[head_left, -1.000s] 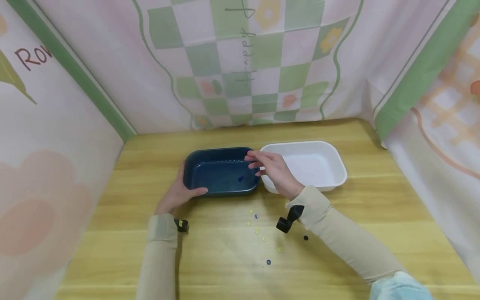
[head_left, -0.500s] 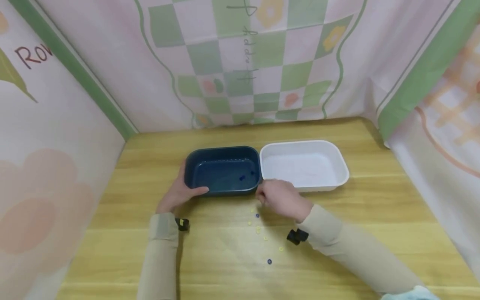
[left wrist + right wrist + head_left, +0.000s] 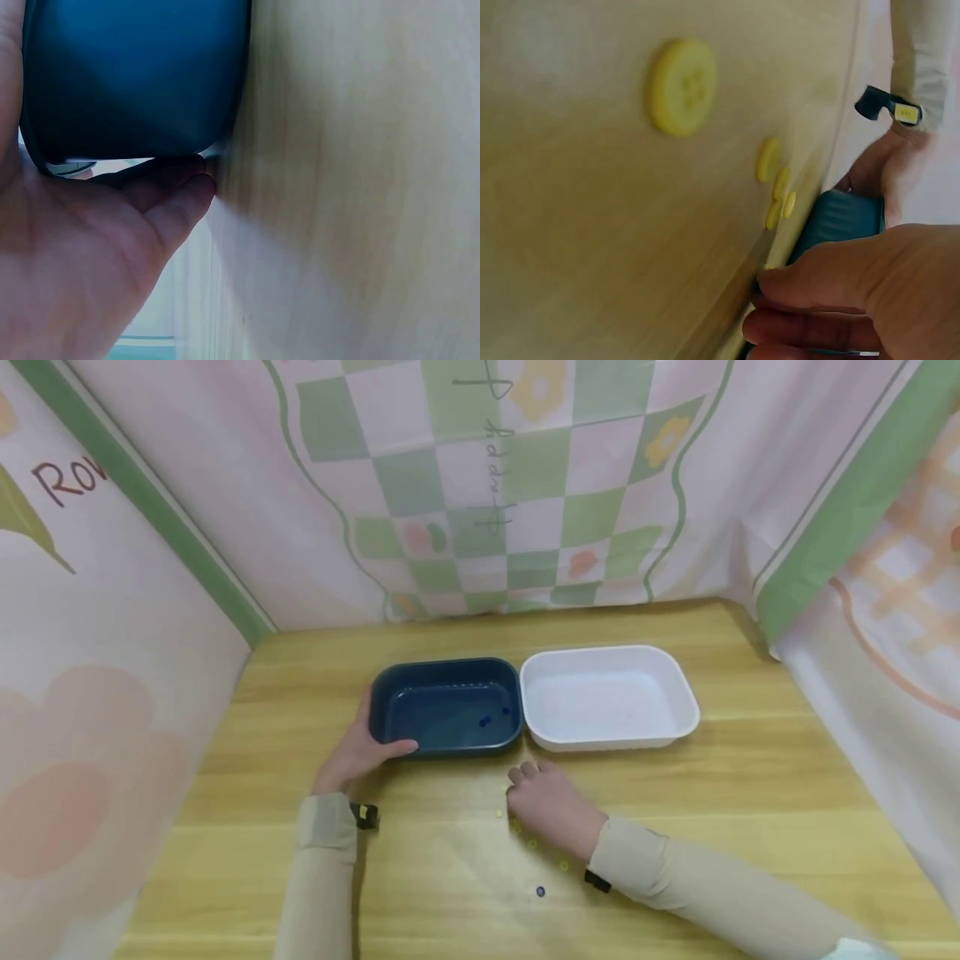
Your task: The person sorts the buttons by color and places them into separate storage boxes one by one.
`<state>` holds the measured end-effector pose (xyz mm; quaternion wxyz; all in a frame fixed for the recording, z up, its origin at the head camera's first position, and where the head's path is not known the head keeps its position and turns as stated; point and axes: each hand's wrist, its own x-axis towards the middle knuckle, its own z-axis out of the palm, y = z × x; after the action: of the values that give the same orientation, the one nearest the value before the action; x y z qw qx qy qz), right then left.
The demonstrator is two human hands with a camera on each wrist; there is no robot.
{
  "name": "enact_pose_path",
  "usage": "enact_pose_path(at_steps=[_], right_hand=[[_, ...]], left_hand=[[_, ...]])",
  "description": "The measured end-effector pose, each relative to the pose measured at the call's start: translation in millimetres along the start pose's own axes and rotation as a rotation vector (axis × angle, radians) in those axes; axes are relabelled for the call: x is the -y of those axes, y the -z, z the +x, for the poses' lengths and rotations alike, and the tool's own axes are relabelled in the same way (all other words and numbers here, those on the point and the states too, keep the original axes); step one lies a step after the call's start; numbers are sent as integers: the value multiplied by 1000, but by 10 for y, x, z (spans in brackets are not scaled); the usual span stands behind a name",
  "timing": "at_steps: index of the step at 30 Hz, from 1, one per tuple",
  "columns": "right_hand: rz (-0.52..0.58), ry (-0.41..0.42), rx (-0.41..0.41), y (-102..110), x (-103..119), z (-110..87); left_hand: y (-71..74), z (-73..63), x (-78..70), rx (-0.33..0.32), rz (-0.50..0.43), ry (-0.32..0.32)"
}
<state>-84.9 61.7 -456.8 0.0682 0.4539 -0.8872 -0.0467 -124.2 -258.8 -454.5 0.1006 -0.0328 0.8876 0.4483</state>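
Note:
My left hand (image 3: 354, 756) grips the left end of a dark blue tray (image 3: 450, 747), thumb along its front rim. In the left wrist view the fingers reach around the tray's end wall (image 3: 142, 82). Several dark blue buttons (image 3: 485, 722) lie inside at its right end. My right hand (image 3: 551, 806) is down on the table in front of the trays, fingers curled. In the right wrist view its thumb (image 3: 810, 277) and fingers pinch a small dark button, mostly hidden. Several yellow buttons (image 3: 532, 844) lie beside that hand, one large and close (image 3: 684, 87) in the right wrist view.
A white tray (image 3: 611, 743) stands right against the dark blue one. One blue button (image 3: 540, 891) lies nearer the front of the wooden table (image 3: 435, 877). Patterned cloth (image 3: 540, 527) walls in the back and both sides.
My right hand has come down from above the dark blue tray's right end to the table in front. Another dark button now lies in that tray. The left hand has stayed put.

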Motion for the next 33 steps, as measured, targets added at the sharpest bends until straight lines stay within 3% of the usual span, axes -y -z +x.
enact_pose_path(at_steps=[5, 8, 10, 15, 17, 19, 23, 33], right_hand=[[-10, 20, -49, -32, -1, 13], [145, -47, -87, -24, -52, 18], [409, -136, -103, 41, -115, 35], [1250, -481, -155, 390, -376, 132], [1458, -595, -190, 499, -486, 166], [1579, -671, -225, 563, -572, 190], [1677, -730, -247, 601, -670, 206], [1675, -744, -277, 526, -664, 313]], left_hand=[[-8, -4, 5, -2, 17, 10], [-13, -9, 12, 11, 18, 24], [-16, -19, 7, 14, 9, 25], [-8, -19, 4, 2, 3, 5], [-3, -13, 5, 0, 3, 2], [0, -11, 1, 1, 8, 4], [5, -14, -14, 1, 7, 9], [3, -29, -21, 1, -2, 27]])
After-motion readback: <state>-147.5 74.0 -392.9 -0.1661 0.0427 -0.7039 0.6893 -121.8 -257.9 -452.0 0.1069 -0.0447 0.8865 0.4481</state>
